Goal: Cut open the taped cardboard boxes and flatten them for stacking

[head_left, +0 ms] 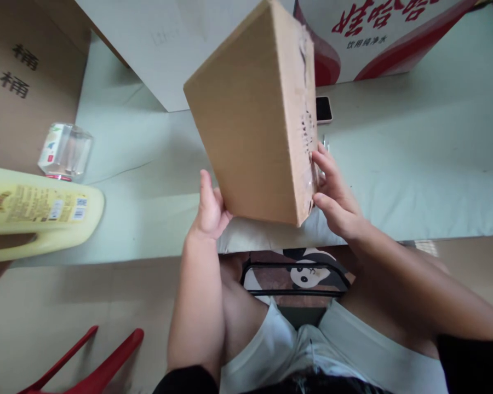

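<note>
A plain brown cardboard box [246, 120] stands tilted in front of me, above the pale green tabletop [406, 158]. Clear tape and small dark marks run down its narrow right side. My left hand [212, 210] is at the lower left edge, thumb pointing up, the other fingers mostly hidden behind or under the box. On the taped side, my right hand [334, 191] presses its thumb and fingertips against the cardboard. Just right of the box lies a phone [324, 109] with a dark screen, partly covered by it.
A white carton [148, 49] and a red-and-white water carton [378, 44] stand behind. To the left are a large brown carton [33, 71], a clear plastic container [66, 150] and a yellow jug [66, 213] on its side. Red stool legs [107, 361] show on the floor.
</note>
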The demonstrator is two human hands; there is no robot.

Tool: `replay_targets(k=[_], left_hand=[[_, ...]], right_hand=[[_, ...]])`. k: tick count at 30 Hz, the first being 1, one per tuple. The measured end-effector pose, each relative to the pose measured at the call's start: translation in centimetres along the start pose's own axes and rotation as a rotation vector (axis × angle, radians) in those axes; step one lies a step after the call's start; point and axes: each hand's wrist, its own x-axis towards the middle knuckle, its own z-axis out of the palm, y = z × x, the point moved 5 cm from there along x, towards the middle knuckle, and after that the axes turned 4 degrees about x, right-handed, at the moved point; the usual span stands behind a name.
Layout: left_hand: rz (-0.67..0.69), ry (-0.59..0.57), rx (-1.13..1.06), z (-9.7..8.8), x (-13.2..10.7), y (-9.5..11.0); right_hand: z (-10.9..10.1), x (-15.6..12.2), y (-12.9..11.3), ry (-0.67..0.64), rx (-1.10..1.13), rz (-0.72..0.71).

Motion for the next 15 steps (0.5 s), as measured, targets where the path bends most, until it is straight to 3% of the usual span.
replay_targets(k=[7, 12, 14, 15], left_hand=[[-0.237, -0.152, 0.069, 0.2, -1.2, -1.2], [-0.423, -0.264, 0.309, 1.2, -1.9, -1.5], [-0.39, -0.169, 0.43, 0.4, -1.4, -1.4], [-0.321, -0.046, 0.471, -0.4, -1.0, -1.1]], right_hand=[[-1.1, 0.1, -0.5, 0.052, 0.108, -0.021], [-2.0, 0.2, 0.2, 0.115, 0.182, -0.033], [-1.8, 0.3, 0.1, 0.069, 0.216, -0.039], [-1.5, 0.3, -0.1, 0.022, 0.218, -0.033]])
